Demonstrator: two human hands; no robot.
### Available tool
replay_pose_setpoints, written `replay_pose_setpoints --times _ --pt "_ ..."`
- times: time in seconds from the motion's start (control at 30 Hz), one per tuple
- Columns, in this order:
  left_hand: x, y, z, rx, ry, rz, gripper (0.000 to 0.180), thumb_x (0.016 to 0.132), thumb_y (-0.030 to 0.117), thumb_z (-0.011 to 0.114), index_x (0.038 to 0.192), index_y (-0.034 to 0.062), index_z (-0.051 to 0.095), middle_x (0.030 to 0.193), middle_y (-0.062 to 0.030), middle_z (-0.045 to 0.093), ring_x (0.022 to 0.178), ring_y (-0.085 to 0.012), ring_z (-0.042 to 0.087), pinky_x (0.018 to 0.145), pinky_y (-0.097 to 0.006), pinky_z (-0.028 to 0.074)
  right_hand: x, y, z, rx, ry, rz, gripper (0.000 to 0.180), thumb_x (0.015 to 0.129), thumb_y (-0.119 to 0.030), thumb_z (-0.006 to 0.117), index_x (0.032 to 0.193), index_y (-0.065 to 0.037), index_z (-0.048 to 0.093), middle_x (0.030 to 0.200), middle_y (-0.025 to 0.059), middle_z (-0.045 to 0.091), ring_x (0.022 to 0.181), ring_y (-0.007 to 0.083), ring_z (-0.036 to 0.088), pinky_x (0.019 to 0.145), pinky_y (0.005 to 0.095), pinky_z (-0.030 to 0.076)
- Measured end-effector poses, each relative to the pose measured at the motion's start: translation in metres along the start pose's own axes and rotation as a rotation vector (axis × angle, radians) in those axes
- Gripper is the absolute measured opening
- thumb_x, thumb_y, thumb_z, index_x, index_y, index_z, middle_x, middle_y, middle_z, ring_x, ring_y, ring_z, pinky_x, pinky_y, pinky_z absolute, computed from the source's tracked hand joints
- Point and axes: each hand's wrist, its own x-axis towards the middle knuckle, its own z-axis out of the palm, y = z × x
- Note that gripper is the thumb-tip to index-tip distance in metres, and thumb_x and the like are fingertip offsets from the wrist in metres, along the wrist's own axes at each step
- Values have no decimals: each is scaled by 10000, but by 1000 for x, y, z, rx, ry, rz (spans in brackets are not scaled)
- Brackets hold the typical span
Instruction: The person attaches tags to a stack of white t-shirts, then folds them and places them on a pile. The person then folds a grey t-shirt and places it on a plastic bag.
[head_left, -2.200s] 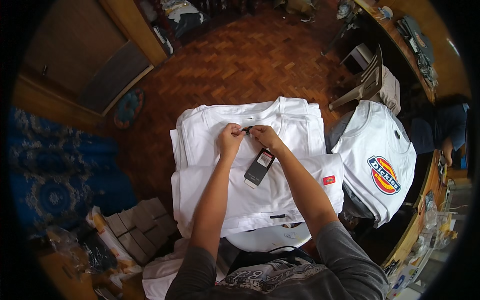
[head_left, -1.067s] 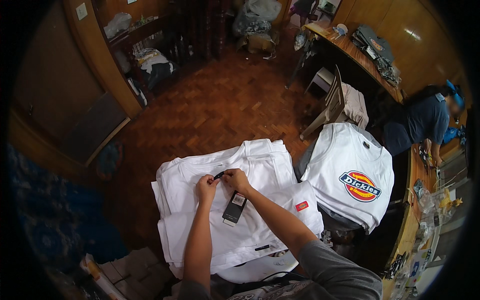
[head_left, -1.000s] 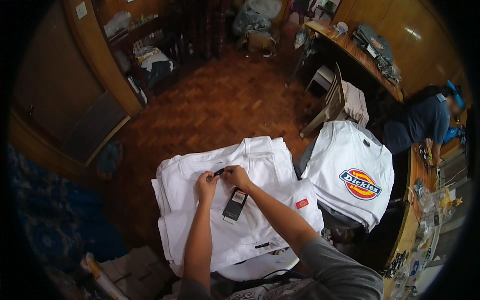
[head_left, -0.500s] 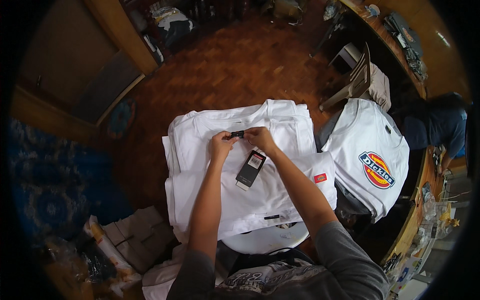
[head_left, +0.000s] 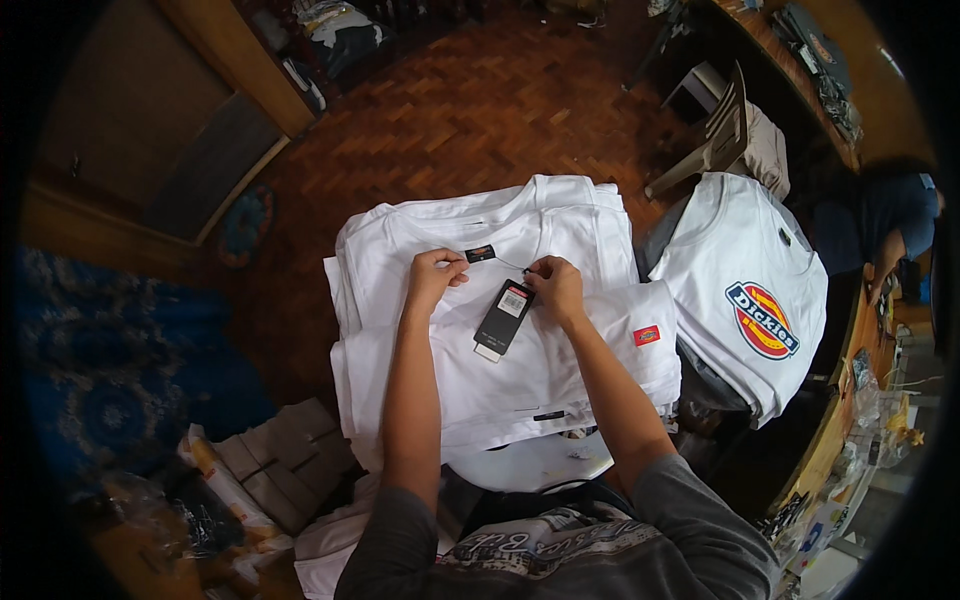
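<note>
A white T-shirt [head_left: 400, 300] lies spread out in front of me, on top of several other white shirts. My left hand [head_left: 434, 280] is closed in a pinch at the left end of the small black neck label [head_left: 481, 254]. A thin cord runs from that label to my right hand [head_left: 557, 288], whose thumb and fingers are closed on it just above the black hang tag [head_left: 504, 318]. The tag lies tilted on the shirt, with a white card showing beneath its lower end. Nearer to me is a folded white part bearing a red patch [head_left: 648, 336].
A white stool seat [head_left: 530, 465] shows under the shirts. To the right, a white printed shirt [head_left: 750, 300] covers a pile, with a plastic chair [head_left: 728, 135] beyond. Another person [head_left: 895, 225] works at the wooden counter [head_left: 838, 420]. Brown cardboard [head_left: 280, 465] lies at lower left.
My right hand has moved right and slightly toward me, off the neck label, drawing the cord out. The left hand has shifted a little left, uncovering the label.
</note>
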Motion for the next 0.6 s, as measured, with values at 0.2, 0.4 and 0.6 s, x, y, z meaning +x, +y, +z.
replay_pose_setpoints --times 0.2,0.4,0.6 --pt "-14 -6 -12 604 216 464 136 675 2 553 802 38 585 638 -49 558 501 -103 545 430 -198 411 -5 -5 -7 633 -153 -81 91 653 36 560 737 7 540 642 41 552 593 84 511 558 199 417" --pt "-34 0 18 -217 -54 -199 87 731 46 533 800 -6 542 721 -76 561 643 -131 567 507 -203 439 -13 -17 -7 885 -294 10 116 674 65 542 780 20 531 689 51 554 614 98 517 583 203 431" --pt "-31 -15 25 -480 -82 -116 157 705 47 574 826 -39 522 728 -83 557 625 -131 554 576 -214 472 -17 -16 4 718 -331 -10 132 644 57 584 750 10 520 723 47 553 640 100 521 602 210 436"
